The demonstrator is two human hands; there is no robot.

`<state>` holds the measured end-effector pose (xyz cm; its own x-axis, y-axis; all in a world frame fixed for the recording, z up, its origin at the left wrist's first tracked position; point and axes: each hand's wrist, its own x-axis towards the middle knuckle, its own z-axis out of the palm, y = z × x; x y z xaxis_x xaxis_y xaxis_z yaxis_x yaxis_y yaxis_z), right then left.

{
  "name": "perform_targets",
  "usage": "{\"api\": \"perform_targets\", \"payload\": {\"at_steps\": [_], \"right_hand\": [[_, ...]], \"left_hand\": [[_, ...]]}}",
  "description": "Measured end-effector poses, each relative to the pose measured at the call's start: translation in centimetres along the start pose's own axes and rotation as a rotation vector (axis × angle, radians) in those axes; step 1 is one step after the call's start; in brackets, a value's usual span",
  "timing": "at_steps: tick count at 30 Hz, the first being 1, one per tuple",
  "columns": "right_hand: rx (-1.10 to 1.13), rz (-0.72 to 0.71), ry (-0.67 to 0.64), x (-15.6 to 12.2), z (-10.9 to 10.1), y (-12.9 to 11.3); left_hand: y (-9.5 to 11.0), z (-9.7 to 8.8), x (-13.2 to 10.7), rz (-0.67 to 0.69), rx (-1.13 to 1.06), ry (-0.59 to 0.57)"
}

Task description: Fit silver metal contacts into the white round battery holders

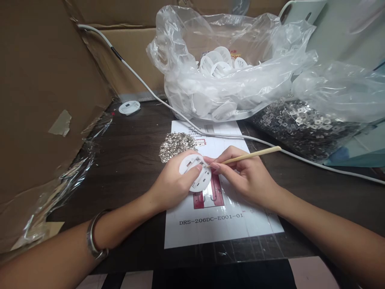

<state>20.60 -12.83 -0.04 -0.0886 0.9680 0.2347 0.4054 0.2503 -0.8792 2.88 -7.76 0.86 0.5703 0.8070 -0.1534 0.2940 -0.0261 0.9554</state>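
The white disc [203, 180] is up over the printed sheet [204, 233], the tip of a wooden stick [252, 155] at its slotted face; from here I can't tell whether they touch. If the stick skidded under pressure, I'd expect it to jab the thumb lying so close by, or scratch the plastic. A hard push on one side might also twist the disc loose, and a drop could scatter the pile of metal pieces [176, 145] just beyond.

The left hand [173, 182] is closed on the disc, thumb across its face, most fingers hidden behind. The right hand [251, 175] pinches the stick pencil-fashion, its back end slanting up and rightward. Both forearms reach in low over the desk [126, 152] from opposite sides.
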Motion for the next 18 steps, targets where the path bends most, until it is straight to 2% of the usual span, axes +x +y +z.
{"api": "perform_targets", "payload": {"at_steps": [4,10,18], "right_hand": [[0.03,-0.001,0.011,-0.06,0.24,-0.08],[0.205,0.17,0.007,0.1,0.04,-0.31],[0.277,0.095,0.051,-0.02,0.12,-0.02]], "left_hand": [[0.02,-0.03,-0.03,0.004,-0.013,0.002],[-0.03,-0.09,-0.02,0.005,-0.037,-0.011],[0.18,-0.04,-0.09,0.013,-0.032,-0.032]]}}
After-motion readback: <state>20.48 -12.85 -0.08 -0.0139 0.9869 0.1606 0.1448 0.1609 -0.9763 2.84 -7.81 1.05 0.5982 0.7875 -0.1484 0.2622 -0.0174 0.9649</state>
